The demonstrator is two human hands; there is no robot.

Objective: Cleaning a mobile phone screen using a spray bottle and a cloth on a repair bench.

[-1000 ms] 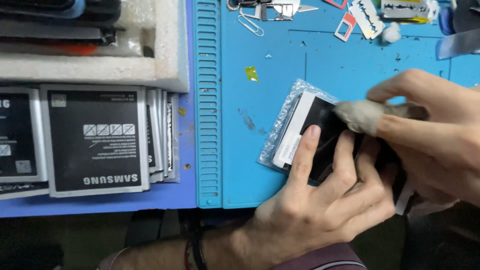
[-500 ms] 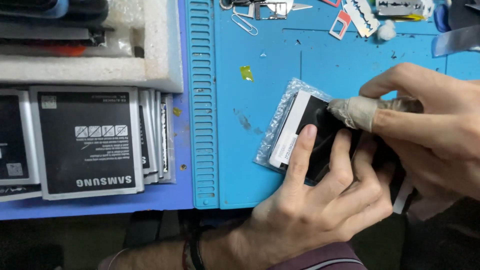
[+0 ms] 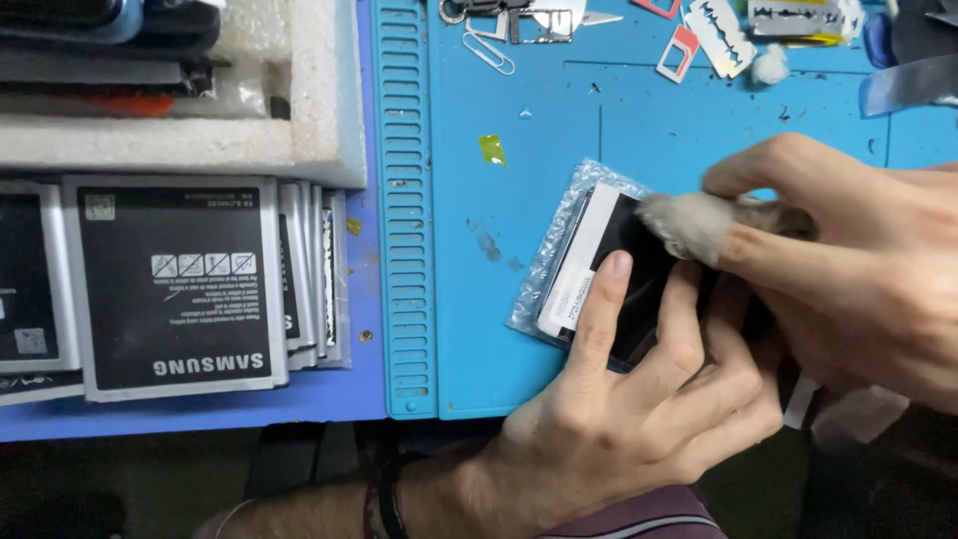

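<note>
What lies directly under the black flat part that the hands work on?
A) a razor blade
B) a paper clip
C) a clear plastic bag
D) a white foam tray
C: the black flat part rests on a clear plastic bag, whose crinkled edge shows around it.

My right hand (image 3: 858, 269) has slid the grey wad (image 3: 694, 225) a little way back across the black battery (image 3: 639, 274), from the middle of its face a second ago toward the upper right edge now. My left hand (image 3: 639, 409) has eased its forefinger (image 3: 604, 299) slightly up the battery's near side. My head has drifted too, so the stacked batteries (image 3: 180, 284) sit further right in view.
</note>
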